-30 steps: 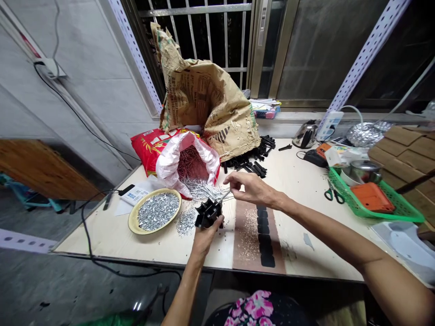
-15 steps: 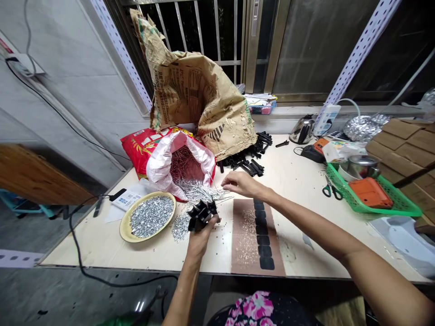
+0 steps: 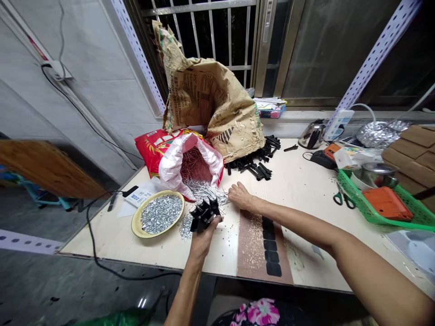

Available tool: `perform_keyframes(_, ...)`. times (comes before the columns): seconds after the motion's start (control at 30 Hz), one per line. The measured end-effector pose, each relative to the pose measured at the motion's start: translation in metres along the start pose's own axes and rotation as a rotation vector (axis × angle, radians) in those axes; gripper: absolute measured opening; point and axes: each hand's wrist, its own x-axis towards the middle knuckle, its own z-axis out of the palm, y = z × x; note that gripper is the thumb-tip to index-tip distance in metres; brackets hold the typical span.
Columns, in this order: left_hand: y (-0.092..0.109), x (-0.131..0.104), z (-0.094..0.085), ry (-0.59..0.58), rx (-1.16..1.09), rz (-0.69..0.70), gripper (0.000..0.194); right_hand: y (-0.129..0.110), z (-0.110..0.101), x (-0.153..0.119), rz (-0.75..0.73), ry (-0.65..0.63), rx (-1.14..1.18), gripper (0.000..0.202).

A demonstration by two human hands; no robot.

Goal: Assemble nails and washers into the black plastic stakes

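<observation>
My left hand [image 3: 203, 240] is closed round a bunch of black plastic parts [image 3: 205, 215], holding them upright above the table. To its right and farther back, my right hand [image 3: 242, 197] rests low at the right end of a heap of thin silver metal rods [image 3: 205, 190]. Its fingers are bent together; what they pinch, if anything, is hidden. The rods spill from the white mouth of a red sack [image 3: 166, 163] with reddish rods inside. A yellow bowl [image 3: 136, 227] full of small silver metal pieces stands left of my left hand, and more pieces [image 3: 186, 227] lie loose beside it.
A brown board [image 3: 244, 267] with black squares [image 3: 272, 256] and tiny pale bits lies at the front edge. Behind stand a torn paper sack [image 3: 234, 117] and black plastic parts [image 3: 260, 171]. At right are scissors [image 3: 343, 199], a green basket [image 3: 370, 213] and a kettle [image 3: 311, 134].
My right hand has moved down and left relative to the table, to the rods' ends, and its fingers have drawn in. My left hand still holds the black plastic parts. The view has shifted.
</observation>
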Motion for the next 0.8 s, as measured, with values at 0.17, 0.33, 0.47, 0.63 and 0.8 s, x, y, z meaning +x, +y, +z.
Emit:
perform_keyframes(0.17,-0.002,0.003,-0.007,0.014,-0.069,-0.033,0.042,0.029,-0.041,-0.02,0.033,0.062,-0.013,0.023)
perform_keyframes(0.33,0.0,0.005,-0.001,-0.045,-0.05,0.002,0.043,0.038,-0.099,-0.048,-0.111,0.441,0.236,0.023)
perform_keyframes(0.47,0.003,0.002,0.007,-0.124,-0.074,0.022,0.041,0.021,-0.117,-0.053,-0.242,0.481,0.263,0.02)
perform_keyframes(0.63,-0.003,-0.001,0.007,-0.14,-0.094,-0.003,0.04,0.001,-0.122,-0.048,-0.277,0.351,0.167,0.017)
perform_keyframes(0.8,-0.003,-0.001,0.008,-0.146,-0.056,-0.012,0.04,-0.01,-0.129,-0.046,-0.32,0.241,0.131,0.014)
